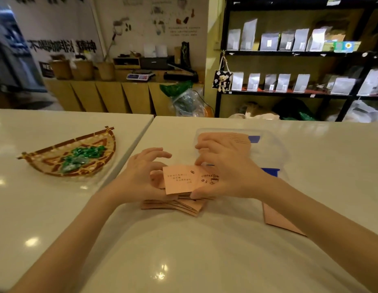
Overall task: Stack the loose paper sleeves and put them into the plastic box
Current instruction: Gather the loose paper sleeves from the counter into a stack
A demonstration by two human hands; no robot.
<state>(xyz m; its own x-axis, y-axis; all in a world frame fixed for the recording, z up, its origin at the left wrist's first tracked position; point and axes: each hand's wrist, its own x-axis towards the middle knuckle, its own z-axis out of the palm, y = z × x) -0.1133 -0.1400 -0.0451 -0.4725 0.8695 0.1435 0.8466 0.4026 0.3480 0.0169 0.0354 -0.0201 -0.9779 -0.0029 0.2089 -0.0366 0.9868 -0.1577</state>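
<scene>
left hand (141, 176): over the counter, fingers curled, thumb and fingertips closed on the left edge of the top sleeve
right hand (226, 172): closed on the right side of the same sleeve, thumb at its lower right corner, fingers over its upper edge
top sleeve (179, 179): pink paper, printed side up, dark text and coffee-bean doodles, "COFFEE" readable; held by both hands just above the pile, slightly tilted
sleeve pile (179, 205): loose pink sleeves fanned out untidily on the white counter (183, 250), directly under the hands, edges not aligned
stray sleeve (278, 220): single pink sleeve lying flat on the counter, right of the pile, partly under the right forearm, apart from the pile
plastic box (274, 149): clear, blue clips, on the counter just behind the right hand; open or lidded, cannot tell
sleeves at box (236, 138): pink sleeves with dark line print visible there, behind the right hand's fingers; inside or on top, cannot tell
woven tray (78, 159): fan-shaped, on the adjoining counter to the left, well apart from the pile, holds green wrapped pieces (82, 157)
</scene>
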